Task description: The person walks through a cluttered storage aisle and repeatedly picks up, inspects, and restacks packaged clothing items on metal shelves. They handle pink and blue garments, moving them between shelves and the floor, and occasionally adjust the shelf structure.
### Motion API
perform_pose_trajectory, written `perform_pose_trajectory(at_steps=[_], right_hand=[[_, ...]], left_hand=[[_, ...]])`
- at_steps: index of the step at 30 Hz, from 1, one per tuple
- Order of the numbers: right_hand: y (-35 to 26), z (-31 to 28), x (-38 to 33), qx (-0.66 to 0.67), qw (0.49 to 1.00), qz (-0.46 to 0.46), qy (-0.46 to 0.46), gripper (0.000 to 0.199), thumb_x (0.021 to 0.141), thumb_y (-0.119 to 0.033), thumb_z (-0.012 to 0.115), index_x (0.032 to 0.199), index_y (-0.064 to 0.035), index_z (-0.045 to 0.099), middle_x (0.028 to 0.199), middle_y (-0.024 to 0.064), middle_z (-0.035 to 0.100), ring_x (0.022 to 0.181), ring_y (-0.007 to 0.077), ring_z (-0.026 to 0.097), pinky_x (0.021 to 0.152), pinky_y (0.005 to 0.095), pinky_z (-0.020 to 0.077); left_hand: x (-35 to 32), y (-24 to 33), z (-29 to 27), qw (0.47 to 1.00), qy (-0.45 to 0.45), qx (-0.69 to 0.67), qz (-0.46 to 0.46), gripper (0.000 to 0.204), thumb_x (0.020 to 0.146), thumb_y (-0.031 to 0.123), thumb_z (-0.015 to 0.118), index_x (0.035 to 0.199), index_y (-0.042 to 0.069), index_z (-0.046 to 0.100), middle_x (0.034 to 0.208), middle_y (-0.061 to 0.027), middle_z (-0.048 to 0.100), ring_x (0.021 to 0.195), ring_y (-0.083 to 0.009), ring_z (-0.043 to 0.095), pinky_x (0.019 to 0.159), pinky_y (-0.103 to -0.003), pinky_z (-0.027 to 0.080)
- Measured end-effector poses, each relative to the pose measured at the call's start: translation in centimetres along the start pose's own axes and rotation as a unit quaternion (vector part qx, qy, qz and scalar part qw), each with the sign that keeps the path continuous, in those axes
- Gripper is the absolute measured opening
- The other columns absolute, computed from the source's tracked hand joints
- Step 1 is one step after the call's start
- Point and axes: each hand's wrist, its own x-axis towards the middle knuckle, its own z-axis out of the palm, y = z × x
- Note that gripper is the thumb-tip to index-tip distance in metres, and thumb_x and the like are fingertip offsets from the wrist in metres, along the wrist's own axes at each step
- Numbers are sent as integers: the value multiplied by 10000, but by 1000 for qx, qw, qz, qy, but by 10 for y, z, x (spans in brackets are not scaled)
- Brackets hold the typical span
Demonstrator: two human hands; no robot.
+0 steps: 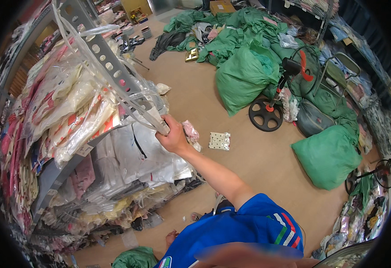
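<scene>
My right hand (173, 135) reaches out to the left, its fingers wrapped round the lower end of a whitish strap bundle (130, 103). The strap runs along a grey perforated metal rack post (110, 67). Beside the hand, clear-bagged folded garments (126, 149) are piled on the rack's lower level, with more bagged clothes (77, 96) stacked above. At the lower edge, part of my left hand (172, 236) shows beside my blue shirt; its fingers are mostly hidden.
A flat dotted packet (219, 140) lies on the tan floor. Full green sacks (327, 156) and a heap of green cloth bags (249, 80) spread toward the right and back. A fan with a black round base (265, 115) stands among them. Shelving lines the right wall.
</scene>
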Motion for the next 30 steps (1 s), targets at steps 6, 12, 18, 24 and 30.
perform_pose_trajectory(at_steps=[6,12,18,24,30], right_hand=[[-13,-16,4,51,992,50,-104,374,709,-90,671,1041,-29,511,895,177,638,827,329,636,741,366,483],[-9,-6,0,81,992,56,-82,363,722,-91,670,1043,-26,513,887,157,648,823,270,642,750,344,479],[-12,-5,0,42,997,44,-45,280,725,-88,656,977,-10,564,808,171,655,759,309,660,701,364,495],[2,1,-1,15,999,9,-44,242,779,-52,614,1016,-17,576,737,67,634,686,141,602,667,295,476],[-1,4,0,60,996,43,-53,214,741,-94,655,918,-15,564,753,169,640,707,322,651,651,379,486]], left_hand=[[2,-13,13,1000,16,22,4,417,925,332,632,1119,-35,590,1030,-140,661,876,-252,640,721,-387,518],[-6,-13,12,999,31,26,8,413,924,332,634,1111,-35,596,1015,-138,663,867,-247,639,719,-380,517],[-6,-19,8,999,33,29,12,409,923,331,637,1103,-35,602,1001,-135,665,859,-242,638,718,-374,516],[-4,-22,2,999,31,33,12,406,922,330,639,1095,-35,608,986,-132,666,850,-237,636,716,-367,514],[-3,-25,-7,999,34,34,14,402,921,329,642,1088,-35,613,971,-129,668,842,-232,635,714,-361,513]])
